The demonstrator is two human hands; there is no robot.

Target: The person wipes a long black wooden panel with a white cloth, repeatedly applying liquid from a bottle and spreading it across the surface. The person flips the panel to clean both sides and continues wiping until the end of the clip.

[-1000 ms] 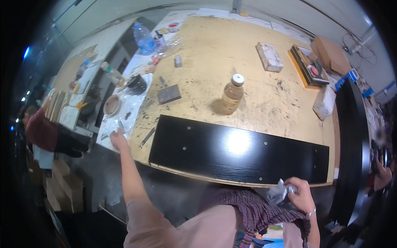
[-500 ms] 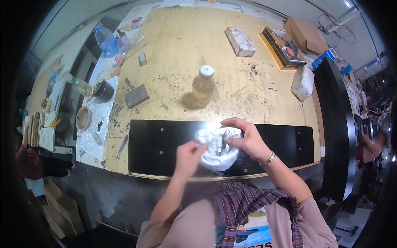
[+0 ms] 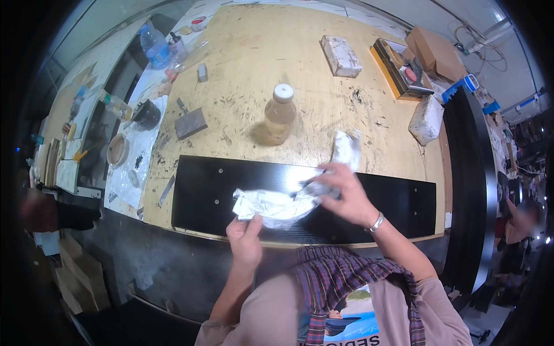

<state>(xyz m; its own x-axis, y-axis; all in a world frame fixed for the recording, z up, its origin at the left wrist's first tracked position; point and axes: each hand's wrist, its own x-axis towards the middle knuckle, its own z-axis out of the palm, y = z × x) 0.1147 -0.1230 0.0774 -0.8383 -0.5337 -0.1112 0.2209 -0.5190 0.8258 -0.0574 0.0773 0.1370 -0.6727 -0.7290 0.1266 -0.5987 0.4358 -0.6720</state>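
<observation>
Spread wider than half a second ago, when it was bunched between both hands, the white rag [image 3: 277,206] now stretches left to right over the black panel [image 3: 202,190]; left hand [image 3: 245,236] pinches its near-left corner, right hand [image 3: 340,193] grips its far-right end

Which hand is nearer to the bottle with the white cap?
Right. The right hand lies on the black board, just below and to the right of the bottle. The left hand is farther down, at the board's near edge.
</observation>
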